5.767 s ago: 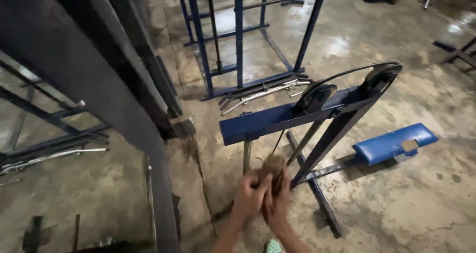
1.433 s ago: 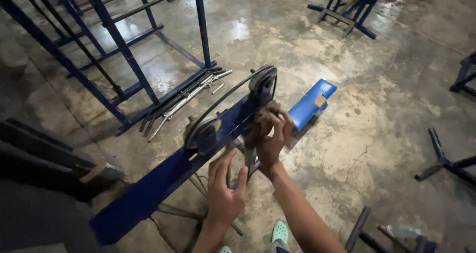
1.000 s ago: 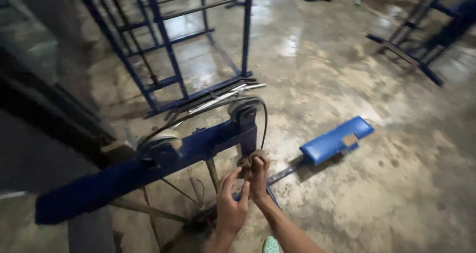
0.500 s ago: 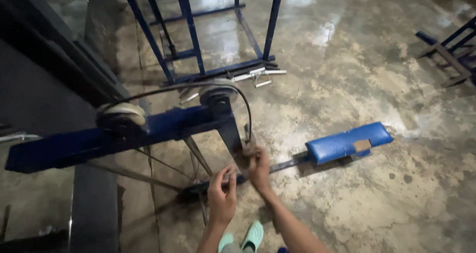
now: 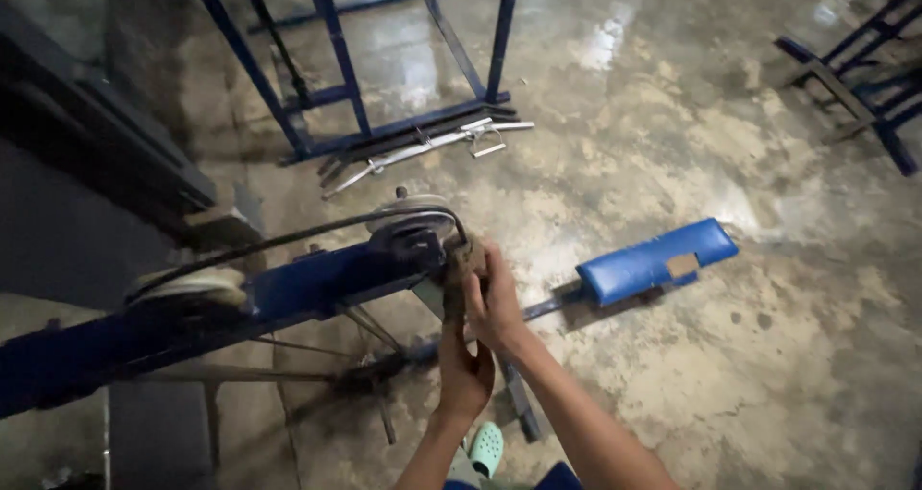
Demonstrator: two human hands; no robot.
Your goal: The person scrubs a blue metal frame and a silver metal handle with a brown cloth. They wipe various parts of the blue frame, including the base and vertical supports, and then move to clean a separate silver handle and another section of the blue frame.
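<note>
Between right hand (image 5: 497, 298) and pulley (image 5: 413, 219), cable end (image 5: 463, 257).

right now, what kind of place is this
Probably a workshop where gym equipment is built or repaired. A blue steel beam carries pulleys and a cable, a blue padded bench piece lies on the stained concrete floor, and bare blue frames stand behind.
</note>
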